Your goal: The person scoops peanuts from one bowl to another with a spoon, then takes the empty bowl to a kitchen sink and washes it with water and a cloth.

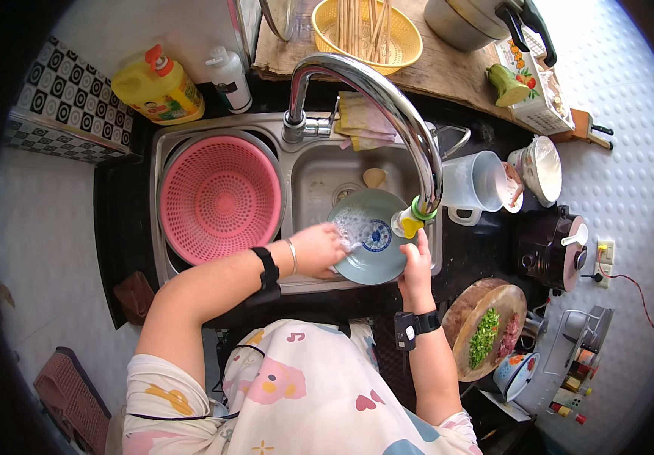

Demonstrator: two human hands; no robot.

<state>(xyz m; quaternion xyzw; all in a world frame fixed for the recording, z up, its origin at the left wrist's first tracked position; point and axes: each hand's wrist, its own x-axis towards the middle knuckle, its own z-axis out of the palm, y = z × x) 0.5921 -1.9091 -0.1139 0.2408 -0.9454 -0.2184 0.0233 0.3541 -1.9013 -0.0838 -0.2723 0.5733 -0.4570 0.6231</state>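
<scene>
A pale green plate [372, 264] with a blue printed centre is tilted over the right sink basin, under the chrome faucet [361, 65]. Water splashes on its left half. My left hand [320, 249] is at the plate's left side, its fingers by the splashing water; whether it grips the rim is hard to see. At the right rim, my right hand [416, 264] holds the plate, one finger extended up beside the yellow and green faucet nozzle [409, 222]. Behind the plate, a small beige scoop-like piece [374, 178] lies in the basin near the drain.
A pink colander [224, 199] fills the left basin. Yellow detergent [159, 91] and a white pump bottle [229, 79] stand behind it. To the right are a clear plastic jug [474, 182], a lidded cooker [548, 250] and a round chopping board [469, 341] with chopped greens and meat.
</scene>
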